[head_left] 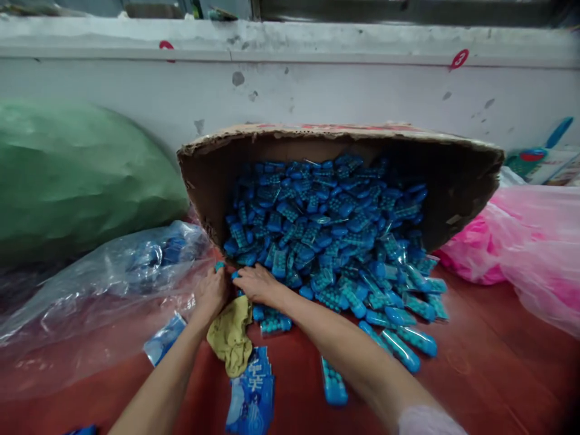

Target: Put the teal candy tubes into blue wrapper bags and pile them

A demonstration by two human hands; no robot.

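Blue capsule-shaped packs with small beads (317,223) spill in a large heap from a cardboard box (199,187) lying on its side. At the heap's lower left edge, my left hand (211,293) is closed, with a small teal-blue piece showing at its fingertips. Just right of it, my right hand (256,284) has its fingers bent at a blue piece by the box's edge; the grip is partly hidden. Below the hands lies a crumpled yellow cloth (231,338). Printed blue cards (251,396) are stacked under the cloth's lower end.
A clear plastic bag (109,278) with blue items lies at left, below a big green sack (81,181). Pink items in clear plastic (534,241) sit at right. Another blue packet (165,338) and several loose packs rest on the red surface (480,362). A white wall stands behind.
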